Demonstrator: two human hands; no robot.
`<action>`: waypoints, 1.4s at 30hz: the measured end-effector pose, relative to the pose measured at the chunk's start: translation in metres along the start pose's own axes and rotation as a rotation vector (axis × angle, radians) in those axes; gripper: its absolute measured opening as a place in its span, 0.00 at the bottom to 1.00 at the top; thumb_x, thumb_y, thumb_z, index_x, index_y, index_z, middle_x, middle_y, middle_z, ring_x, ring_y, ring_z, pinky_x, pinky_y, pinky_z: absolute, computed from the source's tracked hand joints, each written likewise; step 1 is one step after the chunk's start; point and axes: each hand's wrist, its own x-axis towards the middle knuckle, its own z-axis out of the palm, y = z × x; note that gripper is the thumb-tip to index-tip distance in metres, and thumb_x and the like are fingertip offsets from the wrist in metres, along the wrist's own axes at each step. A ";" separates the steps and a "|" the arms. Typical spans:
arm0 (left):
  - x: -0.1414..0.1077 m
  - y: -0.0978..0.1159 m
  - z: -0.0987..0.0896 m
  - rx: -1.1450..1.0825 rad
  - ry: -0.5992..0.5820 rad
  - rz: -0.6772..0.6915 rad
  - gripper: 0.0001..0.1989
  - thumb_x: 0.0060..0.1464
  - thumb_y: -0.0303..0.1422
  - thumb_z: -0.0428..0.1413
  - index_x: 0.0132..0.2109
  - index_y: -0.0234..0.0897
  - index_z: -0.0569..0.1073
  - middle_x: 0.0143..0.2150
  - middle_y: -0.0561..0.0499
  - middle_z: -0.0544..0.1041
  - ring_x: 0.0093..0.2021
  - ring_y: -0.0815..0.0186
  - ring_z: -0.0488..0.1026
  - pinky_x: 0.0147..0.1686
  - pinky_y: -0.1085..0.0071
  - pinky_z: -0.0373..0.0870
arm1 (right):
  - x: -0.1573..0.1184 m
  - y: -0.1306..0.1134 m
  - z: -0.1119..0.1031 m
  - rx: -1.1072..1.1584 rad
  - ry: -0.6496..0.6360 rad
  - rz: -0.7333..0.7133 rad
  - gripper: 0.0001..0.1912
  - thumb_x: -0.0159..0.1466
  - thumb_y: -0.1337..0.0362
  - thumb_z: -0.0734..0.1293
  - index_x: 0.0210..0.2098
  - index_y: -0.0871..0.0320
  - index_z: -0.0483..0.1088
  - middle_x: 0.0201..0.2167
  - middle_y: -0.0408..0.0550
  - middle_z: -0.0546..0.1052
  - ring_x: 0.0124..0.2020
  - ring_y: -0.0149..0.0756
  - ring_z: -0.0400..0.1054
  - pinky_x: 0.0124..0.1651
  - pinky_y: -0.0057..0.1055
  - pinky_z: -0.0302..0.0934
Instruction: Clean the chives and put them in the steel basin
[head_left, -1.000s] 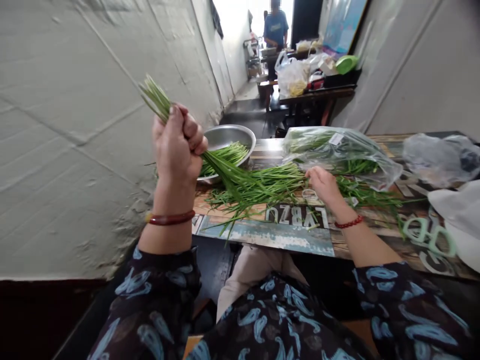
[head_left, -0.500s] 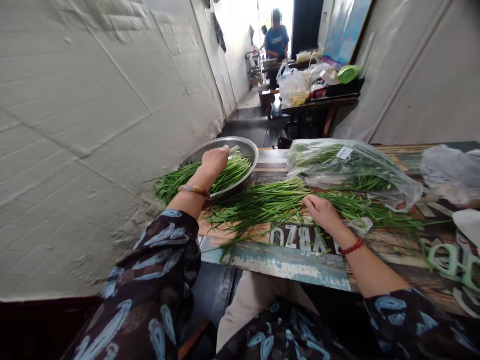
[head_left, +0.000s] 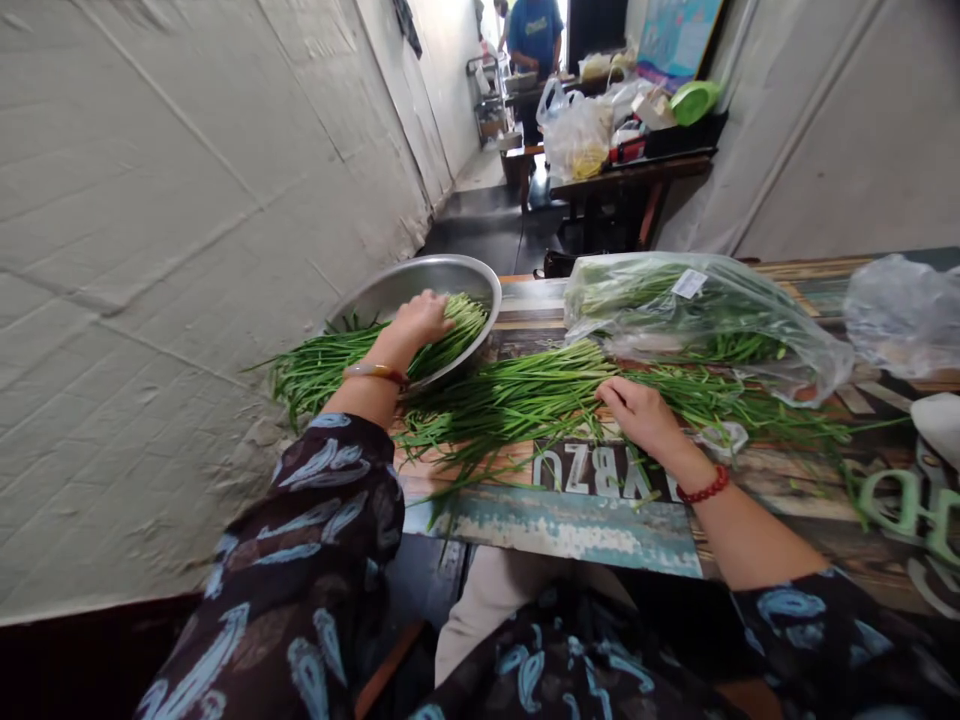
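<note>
Long green stalks (head_left: pixel 322 362) lie in a metal basin (head_left: pixel 489 292) at the left end of the table, their leafy ends hanging over its rim. My left hand (head_left: pixel 424 318) rests over them inside the basin, its fingers curled down; what they hold, if anything, is hard to make out. A loose pile of stalks (head_left: pixel 510 395) covers the table right of the basin. At that pile's right end, my right hand (head_left: pixel 637 410) is closed, thumb against fingers, touching the stalk ends. More stalks (head_left: pixel 750 410) spread behind and to the right of it.
A clear plastic bag (head_left: pixel 795 330) of greens lies at the table's back. Another plastic bag (head_left: pixel 904 315) and green-handled scissors (head_left: pixel 892 505) are at the right. Beyond stands a second table (head_left: pixel 675 170) with bags and a person (head_left: pixel 535 40). A white wall (head_left: pixel 150 250) borders the left.
The camera view has tilted down and shifted slightly. My left hand has lowered and its fingers have loosened over the stalks in the basin. My right hand stays at the pile's end.
</note>
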 end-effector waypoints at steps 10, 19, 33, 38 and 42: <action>-0.091 0.116 0.004 -1.157 0.395 0.354 0.15 0.60 0.35 0.54 0.48 0.32 0.78 0.37 0.46 0.80 0.35 0.67 0.76 0.40 0.70 0.73 | 0.011 -0.002 -0.020 0.121 0.276 0.037 0.14 0.68 0.60 0.61 0.33 0.56 0.76 0.33 0.48 0.81 0.35 0.39 0.74 0.42 0.32 0.63; -0.099 0.169 0.054 -1.524 0.092 0.219 0.11 0.55 0.35 0.57 0.40 0.32 0.79 0.29 0.51 0.75 0.24 0.74 0.69 0.25 0.78 0.64 | 0.012 0.003 -0.019 -0.066 0.173 -0.176 0.12 0.69 0.64 0.63 0.42 0.55 0.79 0.41 0.50 0.80 0.44 0.41 0.71 0.50 0.39 0.61; -0.103 0.161 0.065 -1.529 0.139 0.164 0.12 0.57 0.38 0.56 0.39 0.35 0.78 0.26 0.53 0.72 0.22 0.73 0.66 0.23 0.76 0.60 | 0.013 0.003 -0.017 -0.293 0.068 -0.111 0.10 0.67 0.63 0.65 0.42 0.55 0.79 0.41 0.54 0.77 0.44 0.46 0.67 0.49 0.42 0.59; -0.102 0.159 0.070 -1.416 0.218 0.207 0.12 0.59 0.36 0.54 0.40 0.34 0.79 0.28 0.52 0.74 0.25 0.71 0.68 0.27 0.75 0.64 | 0.014 -0.004 -0.025 -0.085 0.146 -0.120 0.04 0.63 0.65 0.68 0.33 0.56 0.76 0.38 0.50 0.78 0.44 0.43 0.70 0.50 0.40 0.61; -0.101 0.159 0.070 -1.231 0.351 0.314 0.10 0.60 0.33 0.54 0.37 0.36 0.80 0.34 0.47 0.78 0.36 0.65 0.74 0.38 0.70 0.69 | 0.012 -0.014 -0.029 0.151 0.173 -0.001 0.03 0.60 0.64 0.68 0.30 0.55 0.74 0.31 0.46 0.78 0.33 0.36 0.70 0.42 0.34 0.64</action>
